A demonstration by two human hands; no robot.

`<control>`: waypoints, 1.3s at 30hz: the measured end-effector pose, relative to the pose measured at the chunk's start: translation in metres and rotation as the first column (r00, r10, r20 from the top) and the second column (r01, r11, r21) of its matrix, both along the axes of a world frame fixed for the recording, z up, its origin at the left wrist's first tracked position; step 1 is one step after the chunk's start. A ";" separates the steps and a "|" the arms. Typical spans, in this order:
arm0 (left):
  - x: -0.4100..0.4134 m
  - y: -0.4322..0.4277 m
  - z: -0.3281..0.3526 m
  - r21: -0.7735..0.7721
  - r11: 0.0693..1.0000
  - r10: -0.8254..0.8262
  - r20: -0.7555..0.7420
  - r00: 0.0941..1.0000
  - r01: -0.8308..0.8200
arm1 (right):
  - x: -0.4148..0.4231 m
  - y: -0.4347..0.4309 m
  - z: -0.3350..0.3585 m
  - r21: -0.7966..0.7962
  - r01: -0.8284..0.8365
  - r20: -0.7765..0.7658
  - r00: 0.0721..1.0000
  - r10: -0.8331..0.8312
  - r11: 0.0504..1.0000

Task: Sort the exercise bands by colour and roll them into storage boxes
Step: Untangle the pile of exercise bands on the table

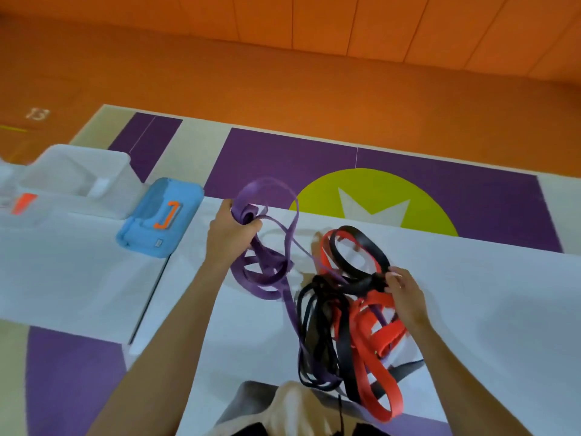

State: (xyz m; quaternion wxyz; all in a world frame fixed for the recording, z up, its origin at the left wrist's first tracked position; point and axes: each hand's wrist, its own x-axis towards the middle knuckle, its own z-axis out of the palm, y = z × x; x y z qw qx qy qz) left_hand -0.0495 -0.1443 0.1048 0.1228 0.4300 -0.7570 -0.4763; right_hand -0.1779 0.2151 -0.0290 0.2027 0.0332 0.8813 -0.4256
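The left hand (231, 237) is gripping a gathered bunch of purple bands (267, 272), fingers curled round the loops and lifting them above the white table (487, 294), toward its far edge. The right hand (407, 298) is pinching a black band (364, 283) at the top of the tangle. There, black and red bands (377, 335) are lying knotted together between the table's middle and its near edge. 1 purple strand is running from the lifted bunch down into that heap, so the colours are not yet fully apart.

The bands are looking light, limp and rubbery. They are likely to cling and drag neighbours along rather than slide free, and to spring open when rolled. Taking 1 loop close to where it crosses the others, while pinning the heap, is probably the safest hold.

A blue storage box (160, 215) with an orange latch and a clear storage box (78, 180) are sitting toward the far left corner.
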 end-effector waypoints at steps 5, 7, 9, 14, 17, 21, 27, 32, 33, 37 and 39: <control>0.008 0.002 -0.027 -0.030 0.981 -0.183 0.185 0.966 0.192 | 0.057 0.011 0.011 0.051 0.015 0.022 1.000 -0.017 0.999; 0.014 0.000 -0.041 -0.035 0.968 -0.234 0.242 0.942 0.250 | 0.071 0.023 0.001 0.035 0.134 0.119 0.983 -0.137 0.990; 0.021 -0.004 -0.053 -0.025 0.959 -0.265 0.271 0.925 0.282 | 0.083 0.032 -0.009 -0.010 0.282 0.221 0.936 -0.273 0.959; 0.036 -0.004 -0.074 -0.011 0.932 -0.340 0.316 0.886 0.362 | 0.099 0.039 -0.005 0.036 0.453 0.341 0.832 -0.437 0.891; 0.040 0.002 -0.086 -0.029 0.890 -0.421 0.334 0.843 0.456 | 0.104 0.038 -0.004 0.050 0.415 0.402 0.824 -0.399 0.908; 0.045 0.017 -0.105 -0.001 0.871 -0.466 0.315 0.827 0.491 | 0.109 0.042 -0.014 0.139 0.064 0.349 0.931 -0.110 0.988; 0.067 0.045 -0.141 0.024 0.825 -0.511 0.457 0.728 0.564 | 0.126 0.043 -0.012 0.166 -0.010 0.169 0.985 -0.018 0.986; 0.081 0.065 -0.160 -0.067 0.830 -0.408 0.606 0.683 0.554 | 0.130 0.064 -0.013 -0.019 0.064 0.141 0.988 -0.061 0.998; 0.083 0.069 -0.161 -0.087 0.830 -0.377 0.641 0.668 0.551 | 0.129 0.068 -0.015 -0.035 0.062 0.142 0.988 -0.056 0.997; 0.090 0.096 -0.147 -0.392 0.784 -0.226 0.541 0.810 0.481 | 0.125 0.086 -0.021 -0.153 0.078 0.242 0.969 -0.039 0.985; 0.095 0.128 -0.136 -0.588 0.683 -0.365 0.239 0.900 0.433 | 0.122 0.093 -0.020 -0.238 0.101 0.285 0.958 -0.030 0.966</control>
